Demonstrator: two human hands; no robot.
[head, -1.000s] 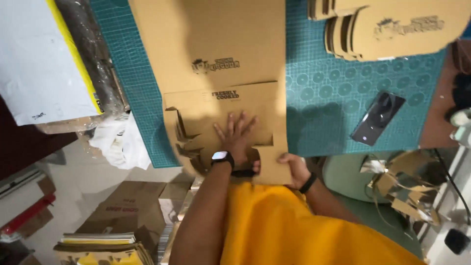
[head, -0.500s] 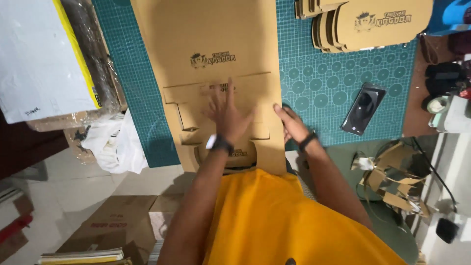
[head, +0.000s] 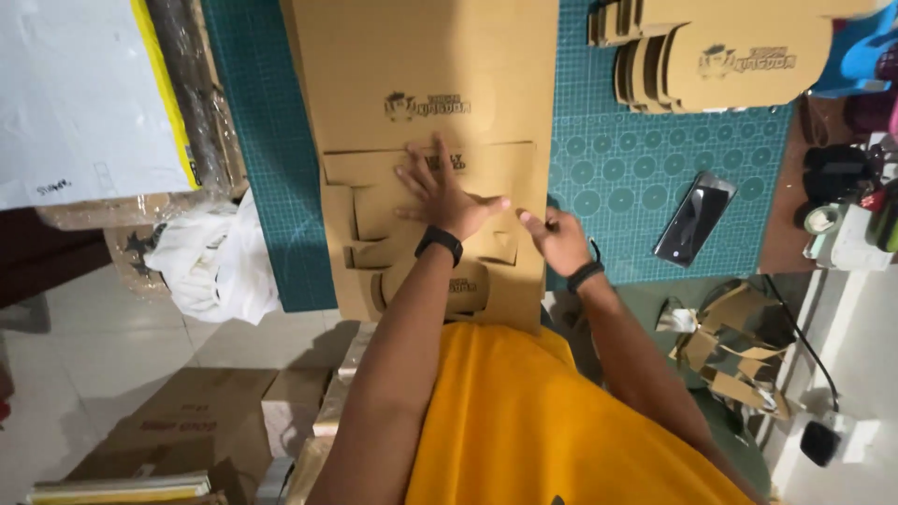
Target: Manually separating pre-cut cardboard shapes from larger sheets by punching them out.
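Note:
A flat die-cut cardboard box blank (head: 421,84) lies on the green cutting mat (head: 636,178). My left hand (head: 447,192), with a black watch at the wrist, presses flat on the blank's folded flaps, fingers spread. My right hand (head: 556,238), with a black band at the wrist, rests at the blank's right edge, fingers touching the cardboard. Neither hand grips anything that I can see.
A stack of cut cardboard blanks (head: 720,51) lies at the mat's top right. A dark phone (head: 694,217) rests on the mat. A white sheet (head: 84,93) and white cloth (head: 215,257) sit left. Cardboard scraps (head: 739,351) fill a bin at right; boxes (head: 178,430) are on the floor.
My left hand has slid up the blank, from its lower flaps to the middle. My right hand has come up from the near edge to the right side.

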